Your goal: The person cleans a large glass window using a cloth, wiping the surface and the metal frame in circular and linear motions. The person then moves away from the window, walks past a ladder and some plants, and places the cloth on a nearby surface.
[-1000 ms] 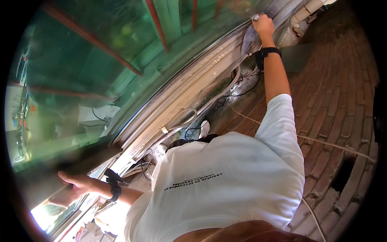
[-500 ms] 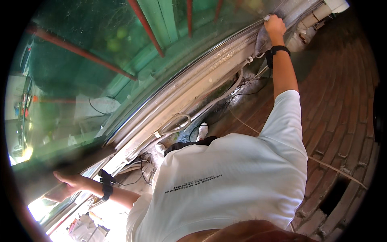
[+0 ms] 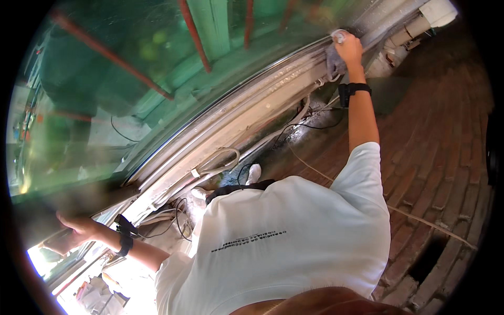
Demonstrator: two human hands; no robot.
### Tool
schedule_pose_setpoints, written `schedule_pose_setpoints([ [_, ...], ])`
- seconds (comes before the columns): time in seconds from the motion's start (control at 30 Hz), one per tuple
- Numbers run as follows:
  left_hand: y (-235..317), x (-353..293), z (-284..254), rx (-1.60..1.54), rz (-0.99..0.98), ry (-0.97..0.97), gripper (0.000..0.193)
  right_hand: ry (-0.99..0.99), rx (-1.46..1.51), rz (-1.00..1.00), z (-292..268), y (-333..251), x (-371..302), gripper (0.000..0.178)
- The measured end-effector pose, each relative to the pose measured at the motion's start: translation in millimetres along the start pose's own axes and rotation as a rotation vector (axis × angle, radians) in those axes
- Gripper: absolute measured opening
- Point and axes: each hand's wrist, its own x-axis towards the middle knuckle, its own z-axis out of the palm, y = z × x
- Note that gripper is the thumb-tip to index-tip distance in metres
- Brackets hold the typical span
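My right hand (image 3: 348, 48) is closed around a grey cloth (image 3: 335, 62) at the far right, against the lower edge of the window glass (image 3: 231, 68). Part of the cloth bulges above the fingers and the rest hangs down over the sill (image 3: 252, 110). At the lower left, my left hand (image 3: 72, 235) grips the dark window frame (image 3: 100, 202), thumb raised and apart from the fingers; its fingertips are hard to make out. Both wrists wear black bands.
Pale hoses (image 3: 220, 160) and dark cables (image 3: 181, 220) run below the sill. A brick surface (image 3: 420, 173) fills the right side, crossed by a thin cord (image 3: 430, 224). Red bars (image 3: 195, 37) show through the glass. A thick pipe (image 3: 409, 31) lies beyond my right hand.
My right hand has slid a little back along the bottom of the glass with the cloth, toward me. The view has shifted slightly; my left hand stays on the frame.
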Motion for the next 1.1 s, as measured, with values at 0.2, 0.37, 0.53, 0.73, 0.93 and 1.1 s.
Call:
schedule_pose_setpoints([
  [0.2,11.5,5.0,3.2,0.101,0.143,0.057,0.08,0.043,0.048,-0.047,-20.5,-73.8,-45.5,0.021],
  [0.37,10.3,10.9,6.3,0.149,0.227,0.062,0.081,0.004,0.056,0.061,-16.6,-65.9,-35.9,0.024],
  [0.53,-14.5,-2.5,-1.2,-0.206,-0.119,0.064,0.083,-0.07,-0.051,0.238,-15.2,-47.4,-14.0,0.035],
  [0.73,12.6,6.0,5.9,-0.025,0.124,0.037,0.082,-0.083,-0.127,0.391,-21.4,-38.3,5.4,0.035],
  [0.93,-12.5,12.6,-8.4,0.095,0.245,0.018,0.079,-0.179,-0.108,0.366,-5.6,-22.1,16.3,0.037],
  [1.1,40.1,5.5,13.6,0.297,0.137,0.068,0.082,0.037,0.129,0.353,17.8,-35.4,-2.3,0.033],
])
